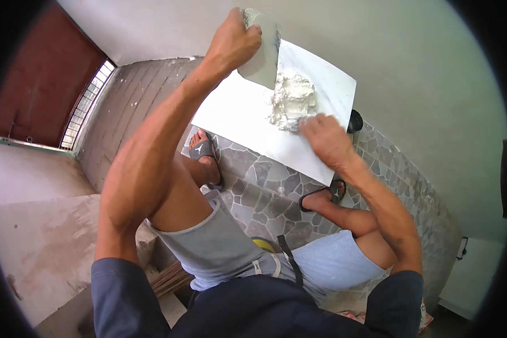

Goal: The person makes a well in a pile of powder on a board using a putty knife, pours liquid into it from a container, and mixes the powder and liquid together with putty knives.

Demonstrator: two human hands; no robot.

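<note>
My left hand (236,40) is closed around the edge of a broad, flat, greyish spreader blade (260,66), with some paste along its top end. The blade is held over the white board (231,110), close to the wall. A thick heap of white putty (294,93) sits on the board. My right hand (327,141) is closed and slightly blurred at the near side of the heap. From its fingers a small putty knife (290,123) reaches into the putty; its handle is hidden in the hand.
The board lies above a stone-patterned floor (250,169), between my sandalled feet. A pale wall (400,67) rises just beyond it. A dark round object (355,121) shows at the board's right edge. Left are a concrete ledge (45,236) and a red door (45,73).
</note>
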